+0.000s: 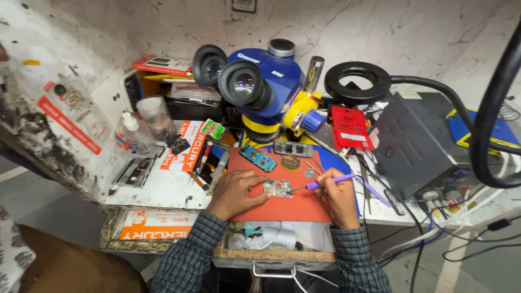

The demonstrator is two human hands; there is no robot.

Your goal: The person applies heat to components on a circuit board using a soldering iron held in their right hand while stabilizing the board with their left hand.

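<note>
Here, centre frame: left hand (234,192) pins a small circuit board (278,188) on the orange mat (293,209), grip pressed flat. Right hand (337,196), grip clamped on a purple tool (331,180), tip at the board. A slip could gouge components; loose parts nearby may scatter.

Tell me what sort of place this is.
Most likely a small electronics repair bench. A blue stereo microscope stands over an orange work mat. The left hand steadies a small circuit board while the right hand works on it with a purple-handled tool.
</note>
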